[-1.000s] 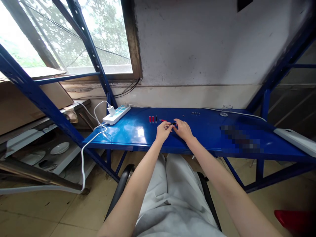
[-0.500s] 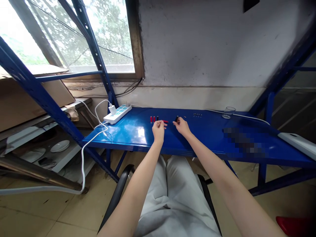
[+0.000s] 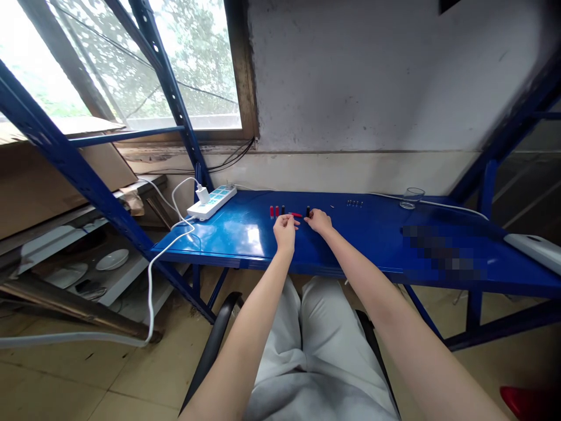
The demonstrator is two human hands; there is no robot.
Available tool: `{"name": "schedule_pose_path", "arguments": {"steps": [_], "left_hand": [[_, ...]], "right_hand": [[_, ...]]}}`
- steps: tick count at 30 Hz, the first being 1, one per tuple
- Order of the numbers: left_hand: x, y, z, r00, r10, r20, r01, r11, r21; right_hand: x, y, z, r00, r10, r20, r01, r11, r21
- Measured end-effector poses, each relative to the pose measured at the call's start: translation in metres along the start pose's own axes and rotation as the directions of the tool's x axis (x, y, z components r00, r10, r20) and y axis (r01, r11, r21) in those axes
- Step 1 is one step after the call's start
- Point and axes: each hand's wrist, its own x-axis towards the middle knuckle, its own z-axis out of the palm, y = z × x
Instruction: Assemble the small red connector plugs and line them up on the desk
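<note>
My left hand (image 3: 286, 229) is closed, its fingers pinched together. A slim red piece (image 3: 295, 214) sticks out sideways from its fingertips, pointing right. My right hand (image 3: 319, 222) pinches a small black cylinder (image 3: 307, 211), which stands upright at the fingertips. The two hands are apart, with a small gap between the red and black pieces. Just beyond my left hand, a red cylinder (image 3: 272, 211), a second red cylinder (image 3: 277, 211) and a black cylinder (image 3: 283, 209) are lined up. They are too small for me to tell their exact kind.
Several tiny metal parts (image 3: 355, 203) lie in a row towards the back of the blue table (image 3: 228, 240). A clear glass (image 3: 412, 199) stands at the right rear. A white power strip (image 3: 213, 203) with a cable lies at the left. A blurred dark object (image 3: 442, 251) is at the right.
My right hand has shifted slightly left, bringing the black cylinder closer to the red piece and upright. My left hand keeps its pinch. The view has moved a little.
</note>
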Motion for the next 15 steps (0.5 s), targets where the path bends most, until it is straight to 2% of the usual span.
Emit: {"name": "schedule_pose_path", "arguments": {"steps": [4, 9, 12, 15], "left_hand": [[0.001, -0.002, 0.0, 1.0, -0.02, 0.004, 0.02, 1.0, 0.023], [0.002, -0.004, 0.001, 0.998, -0.044, 0.038, 0.041, 0.996, 0.075], [0.0, -0.004, 0.002, 0.991, -0.037, 0.128, 0.024, 0.995, 0.1], [-0.002, -0.003, 0.004, 0.958, -0.057, 0.281, 0.021, 0.991, 0.13]], "right_hand": [[-0.006, 0.009, -0.011, 0.999, -0.003, 0.049, 0.002, 1.0, 0.023], [-0.032, 0.036, -0.023, 1.0, -0.002, -0.004, 0.002, 0.989, 0.148], [-0.049, 0.048, -0.022, 0.992, -0.056, -0.117, 0.086, 0.96, 0.268], [-0.057, 0.052, -0.02, 0.981, -0.08, -0.18, 0.135, 0.937, 0.322]]}}
